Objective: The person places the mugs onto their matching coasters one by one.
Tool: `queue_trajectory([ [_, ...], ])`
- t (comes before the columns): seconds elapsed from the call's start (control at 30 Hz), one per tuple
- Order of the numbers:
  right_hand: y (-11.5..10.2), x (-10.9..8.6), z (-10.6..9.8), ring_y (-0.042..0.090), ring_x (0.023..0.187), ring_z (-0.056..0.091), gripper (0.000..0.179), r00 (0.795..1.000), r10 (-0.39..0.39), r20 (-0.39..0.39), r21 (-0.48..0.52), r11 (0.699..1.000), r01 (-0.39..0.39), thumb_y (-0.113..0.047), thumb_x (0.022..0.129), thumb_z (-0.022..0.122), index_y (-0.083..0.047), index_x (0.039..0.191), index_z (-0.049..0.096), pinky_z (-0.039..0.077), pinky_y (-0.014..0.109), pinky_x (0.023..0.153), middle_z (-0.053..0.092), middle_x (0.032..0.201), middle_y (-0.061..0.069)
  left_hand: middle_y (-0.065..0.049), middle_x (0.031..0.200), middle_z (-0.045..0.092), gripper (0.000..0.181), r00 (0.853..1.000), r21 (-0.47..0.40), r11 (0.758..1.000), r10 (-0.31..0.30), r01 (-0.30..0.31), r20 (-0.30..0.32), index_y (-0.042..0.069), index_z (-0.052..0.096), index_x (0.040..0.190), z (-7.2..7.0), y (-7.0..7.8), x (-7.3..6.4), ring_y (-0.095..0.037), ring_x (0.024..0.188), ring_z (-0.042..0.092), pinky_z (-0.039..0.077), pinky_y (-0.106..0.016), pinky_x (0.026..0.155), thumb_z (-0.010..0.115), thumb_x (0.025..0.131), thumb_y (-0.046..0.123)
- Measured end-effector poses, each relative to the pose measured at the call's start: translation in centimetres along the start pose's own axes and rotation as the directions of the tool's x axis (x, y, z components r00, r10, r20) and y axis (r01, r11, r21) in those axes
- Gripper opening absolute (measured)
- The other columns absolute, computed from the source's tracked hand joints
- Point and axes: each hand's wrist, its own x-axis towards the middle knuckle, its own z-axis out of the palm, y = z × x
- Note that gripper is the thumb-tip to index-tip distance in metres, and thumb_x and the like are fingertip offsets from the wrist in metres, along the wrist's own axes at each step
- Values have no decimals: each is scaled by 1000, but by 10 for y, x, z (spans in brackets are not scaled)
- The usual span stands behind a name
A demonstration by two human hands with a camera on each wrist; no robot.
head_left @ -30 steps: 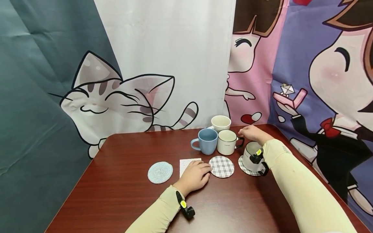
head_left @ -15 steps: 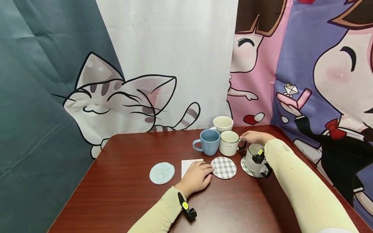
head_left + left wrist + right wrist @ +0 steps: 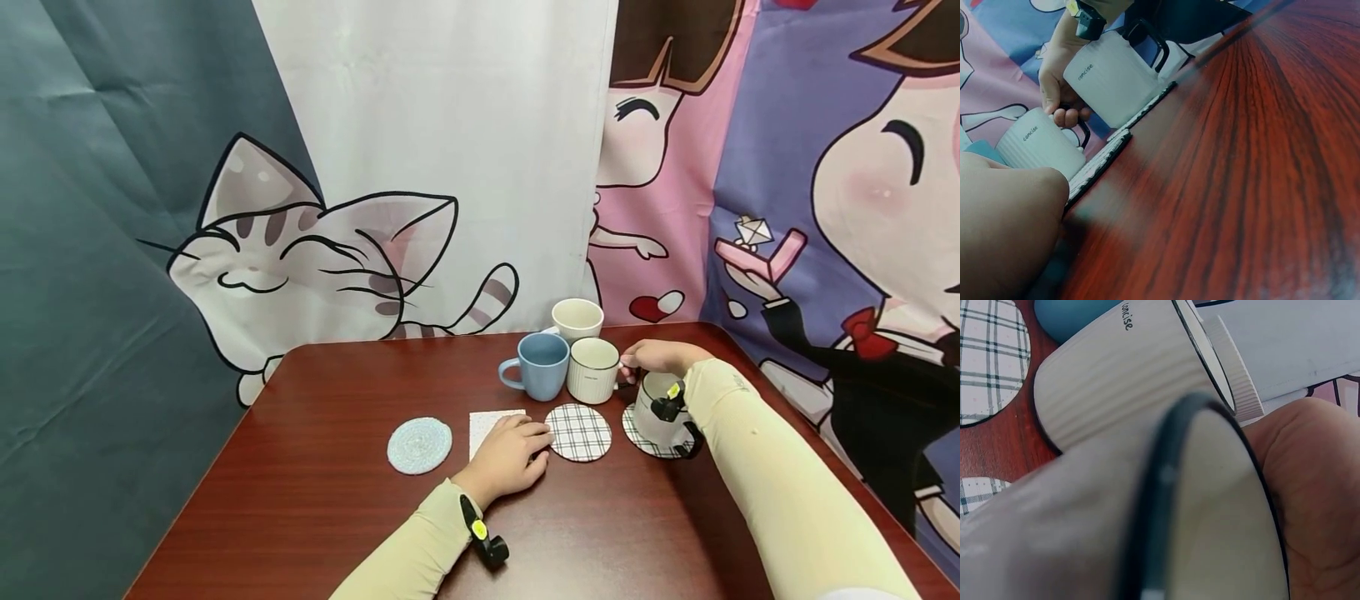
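Note:
My right hand (image 3: 658, 357) grips the black handle of a white ribbed mug (image 3: 592, 373) with dark rim at the back right. In the left wrist view its fingers (image 3: 1071, 117) curl at that handle, and the mug reads "concise". A similar mug (image 3: 649, 421) stands on a round plaid coaster (image 3: 640, 448) below my right wrist; its rim looms close in the right wrist view. My left hand (image 3: 507, 458) lies with relaxed fingers over a white square coaster (image 3: 483, 426), partly hiding it. Its fingertips reach the edge of another round plaid coaster (image 3: 581, 433).
Touching or close to the gripped mug on its left is a blue mug (image 3: 543, 367). A cream mug (image 3: 577, 317) stands behind them at the table's back edge. A round light-blue woven coaster (image 3: 419, 446) lies left on the reddish-brown table (image 3: 300, 500). Printed cloths hang behind.
My right hand has moved from just beside the mug's handle onto it, and its fingers have closed there. The left hand stays in place. The head view has shifted slightly.

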Motion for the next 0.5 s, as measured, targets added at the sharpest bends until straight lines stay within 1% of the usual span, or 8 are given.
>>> queue_trajectory([
  [0.1,1,-2,-1,19,81,54,32,1000,-18,10,-7,1000,18,-11,108,37,-3,85,57,41,33,83,58,82,5,5,128,68,31,1000,-2,1000,9,-9,-4,22,74,123,-1,1,1,-25,121,59,42,-40,106,58,98,31],
  [0.23,2,-4,-2,18,80,53,32,999,-46,6,9,999,46,-12,109,38,-2,84,55,39,33,82,56,80,4,5,127,68,30,1000,3,1000,16,-16,-10,22,74,122,-1,1,1,-25,121,60,43,-40,106,59,98,31],
  [0.4,4,-6,-3,18,79,52,33,996,-81,-33,43,996,83,-14,109,39,1,85,55,39,32,79,55,79,4,5,126,68,30,1000,2,1000,13,-13,-14,22,74,122,0,1,0,-24,121,59,42,-39,107,59,98,30],
  [0.5,2,-8,-4,18,79,51,33,995,-74,-68,84,993,80,-16,110,38,1,87,55,39,31,77,54,80,4,5,127,68,30,1000,-1,1000,10,-10,-13,22,74,122,0,1,0,-24,121,59,42,-39,106,58,98,30],
])
